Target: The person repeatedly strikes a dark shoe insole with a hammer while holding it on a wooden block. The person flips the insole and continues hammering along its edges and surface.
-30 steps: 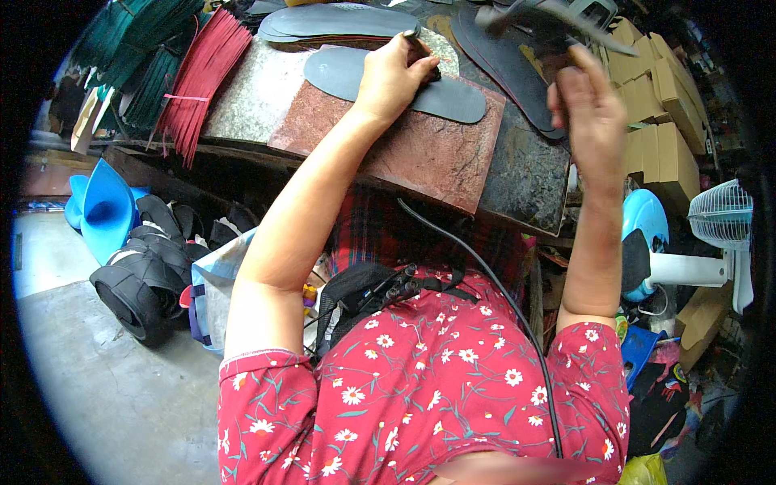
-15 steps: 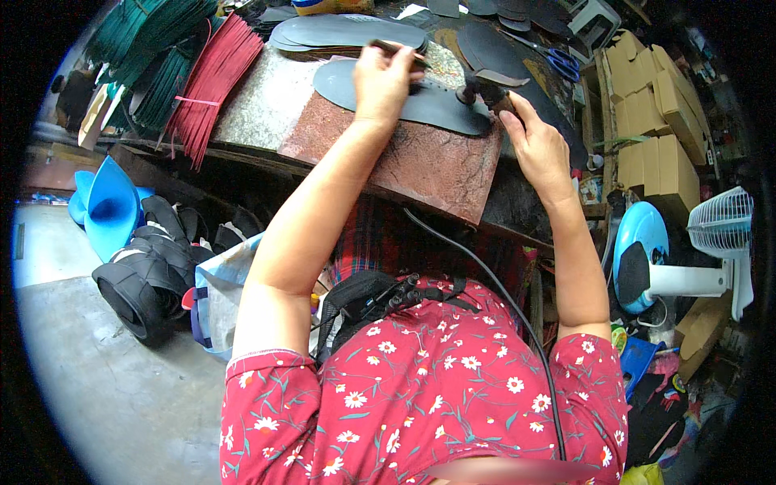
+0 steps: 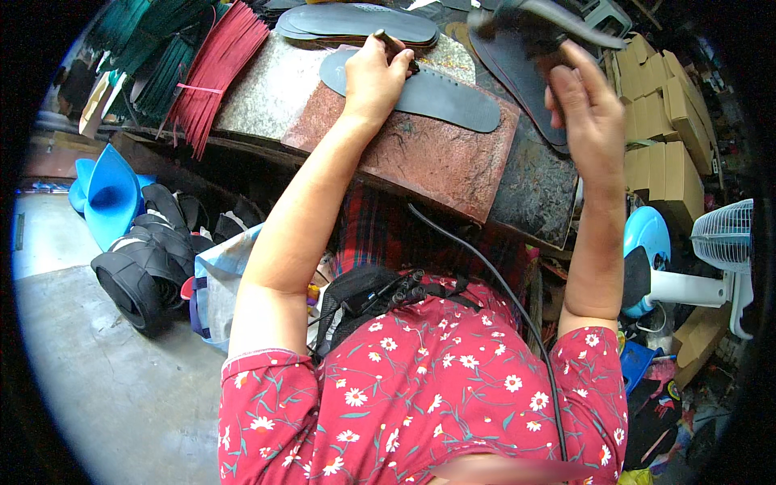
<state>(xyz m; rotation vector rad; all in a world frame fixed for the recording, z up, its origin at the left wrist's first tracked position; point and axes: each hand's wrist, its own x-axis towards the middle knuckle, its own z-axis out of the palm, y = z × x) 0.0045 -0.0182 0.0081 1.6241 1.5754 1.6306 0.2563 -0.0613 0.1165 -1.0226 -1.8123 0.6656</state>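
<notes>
Clasped in the left hand (image 3: 374, 85), a dark tool (image 3: 381, 36), lower tip unclear, over a grey sole (image 3: 453, 103). Clenched in the right hand (image 3: 588, 105), well clear of the sole, a hammer (image 3: 559, 18), blurred. Flat beneath the left hand: that same sole, on a reddish slab (image 3: 436, 168), with a row of small holes (image 3: 449, 82) along the far edge. Just behind, a stack of soles (image 3: 360, 23). To the left, tied red strips (image 3: 214, 81); to the right, cardboard boxes (image 3: 671, 182).

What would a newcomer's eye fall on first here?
Probably the red flowered shirt, bottom centre. Above it, the left hand holds a dark tool at a grey sole lying on a reddish slab; upper right, the right hand grips a blurred hammer-like tool.
</notes>
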